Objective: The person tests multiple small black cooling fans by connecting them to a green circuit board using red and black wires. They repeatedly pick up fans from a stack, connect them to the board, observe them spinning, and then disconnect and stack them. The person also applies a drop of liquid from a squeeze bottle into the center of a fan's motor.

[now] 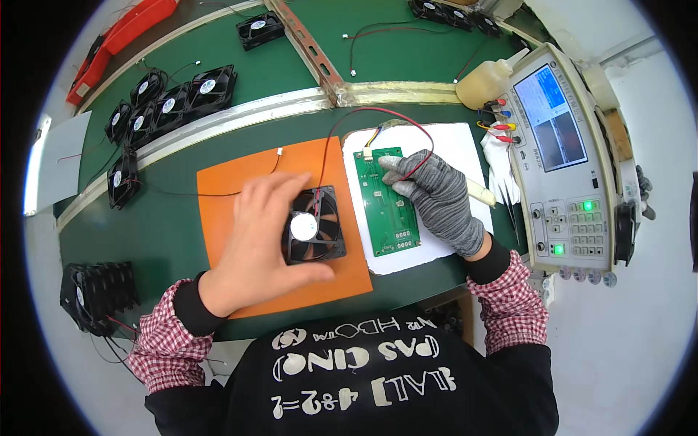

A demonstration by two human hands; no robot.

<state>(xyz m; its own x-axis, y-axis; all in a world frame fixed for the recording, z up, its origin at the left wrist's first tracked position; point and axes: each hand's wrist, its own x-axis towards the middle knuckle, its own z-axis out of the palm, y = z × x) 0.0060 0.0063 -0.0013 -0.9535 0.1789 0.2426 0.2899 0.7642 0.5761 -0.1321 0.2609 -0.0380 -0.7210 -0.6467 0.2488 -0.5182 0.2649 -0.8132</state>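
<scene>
A black square cooling fan [331,247] with a white hub label lies on an orange mat [349,280]. My bare left hand [265,236] is around its left side, fingers stretched beyond the far edge and thumb apart near the front edge. From the fan, a thin red and black cable [378,110] loops up and over to my right hand [436,192], which wears a grey striped glove. Its fingertips pinch the cable's end above a green circuit board [389,225]; any plug there is hidden. A white connector [368,153] with coloured wires sits at the board's far left corner.
A test instrument [560,189] with a lit screen stands at right, with clip leads [502,133] and a plastic bottle [483,83] beside it. Several black fans [171,105] stand at far left; a fan stack [98,294] is near left. A metal rail [309,51] divides the bench.
</scene>
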